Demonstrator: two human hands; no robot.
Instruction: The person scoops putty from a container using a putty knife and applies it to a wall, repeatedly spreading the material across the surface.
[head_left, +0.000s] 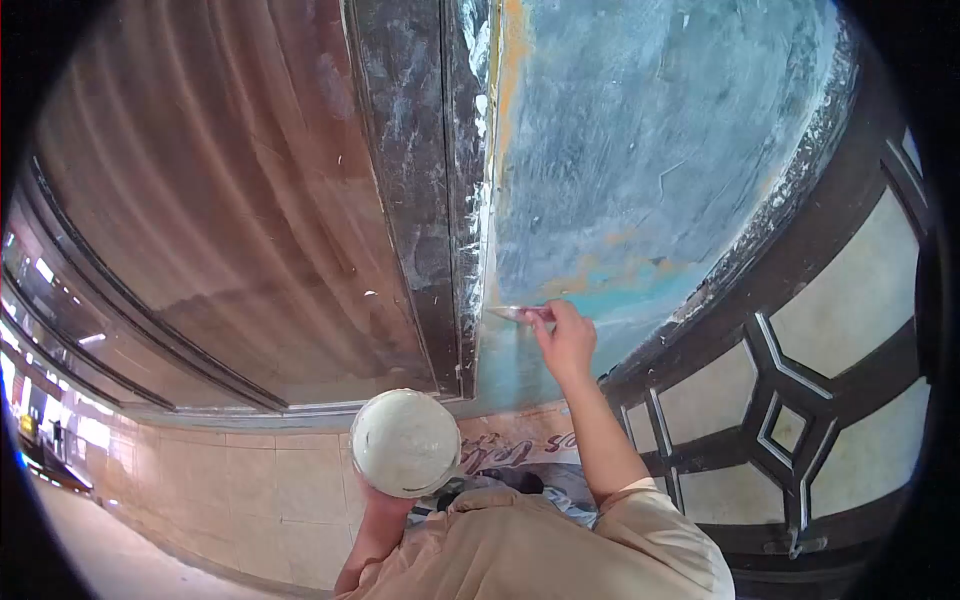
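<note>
My right hand (567,338) is closed around the handle of a putty knife (510,313). The knife's tip meets the blue-grey wall (620,150) beside the dark wooden frame (415,150). Low down, my left hand (385,498) grips a round tub of white putty (405,443) from below and the side; most of its fingers are hidden by the tub. Orange and turquoise patches show on the wall near my right hand, and white smears run along the frame's edge.
To the left stands a large brown glossy panel (220,220) in dark framing. A dark door with pale panels and a diamond pattern (790,420) is at the right. Below lie floor tiles (250,480) and a printed sheet (520,450) by my feet.
</note>
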